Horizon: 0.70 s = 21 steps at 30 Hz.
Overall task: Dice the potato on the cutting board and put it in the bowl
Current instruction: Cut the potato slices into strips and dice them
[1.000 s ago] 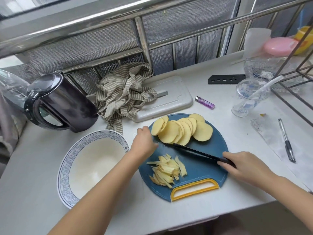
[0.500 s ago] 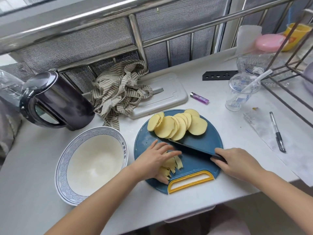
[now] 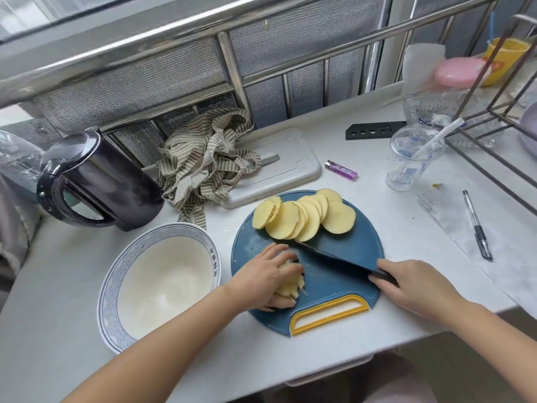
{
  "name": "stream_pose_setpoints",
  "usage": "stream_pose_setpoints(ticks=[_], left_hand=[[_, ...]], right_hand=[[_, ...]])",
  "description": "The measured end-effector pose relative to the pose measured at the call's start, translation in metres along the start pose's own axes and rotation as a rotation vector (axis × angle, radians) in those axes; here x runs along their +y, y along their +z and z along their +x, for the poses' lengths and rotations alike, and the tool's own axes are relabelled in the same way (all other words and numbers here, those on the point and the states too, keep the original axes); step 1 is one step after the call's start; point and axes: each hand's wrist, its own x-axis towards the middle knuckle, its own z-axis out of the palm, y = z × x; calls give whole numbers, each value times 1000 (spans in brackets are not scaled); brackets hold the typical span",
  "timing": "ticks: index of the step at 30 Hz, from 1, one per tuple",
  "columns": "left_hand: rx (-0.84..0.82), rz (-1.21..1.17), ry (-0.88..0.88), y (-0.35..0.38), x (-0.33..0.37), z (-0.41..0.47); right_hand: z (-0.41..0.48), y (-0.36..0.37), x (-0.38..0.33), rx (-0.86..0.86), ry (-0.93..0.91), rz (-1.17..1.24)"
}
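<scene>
A round blue cutting board [image 3: 357,248] with a yellow handle lies near the counter's front edge. Overlapping round potato slices [image 3: 305,218] are fanned along its far side. My left hand [image 3: 267,279] curls round a bunch of cut potato strips [image 3: 289,283] on the board's near left part. My right hand [image 3: 412,286] grips the black handle of a knife [image 3: 334,255], whose blade lies across the board pointing toward the slices. An empty white bowl [image 3: 116,280] with a blue patterned rim stands just left of the board.
A dark kettle [image 3: 96,181] stands at the far left, with a striped cloth [image 3: 206,164] on a grey tray [image 3: 293,167] behind the board. A purple lighter [image 3: 341,169], plastic cup [image 3: 412,158], pen [image 3: 476,225] and wire rack [image 3: 494,120] are at the right.
My left hand moved from beside the potato slices down onto the strips and gathered them into a bunch. The knife stayed across the board in my right hand.
</scene>
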Motion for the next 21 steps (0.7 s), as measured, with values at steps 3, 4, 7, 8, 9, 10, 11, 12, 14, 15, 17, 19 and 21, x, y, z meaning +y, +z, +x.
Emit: stream_pose_setpoints(ticks=[3, 4, 7, 8, 9, 10, 11, 12, 14, 15, 17, 19, 21], left_hand=[[49, -85, -142, 5, 1, -8], [56, -114, -186, 6, 3, -10], [93, -171, -269, 8, 9, -13], [95, -184, -276, 10, 11, -16], [84, -188, -274, 10, 12, -18], [67, -180, -269, 12, 12, -22], [52, -163, -268, 13, 11, -26], [49, -150, -275, 15, 10, -27], [80, -192, -331, 19, 8, -32], [100, -240, -361, 21, 8, -33], [133, -319, -381, 24, 8, -36], [153, -375, -391, 27, 7, -37], [186, -384, -374, 29, 8, -37]], right_hand=[[-3, 1, 3, 4, -5, -5], [-4, 1, 3, 7, -8, -8], [-5, 3, 4, 17, -10, -10], [-5, 3, 4, 19, -12, -11], [-6, 3, 4, 21, -11, -9], [-7, 3, 3, 19, -8, -9], [-7, 4, 3, 16, -6, -13], [-8, 4, 3, 14, -3, -19], [-9, 5, 3, 13, -2, -32], [-10, 5, 4, 14, 0, -38], [-12, 6, 4, 14, 3, -48], [-13, 6, 2, 15, 7, -48], [-14, 5, -2, 2, 22, -25]])
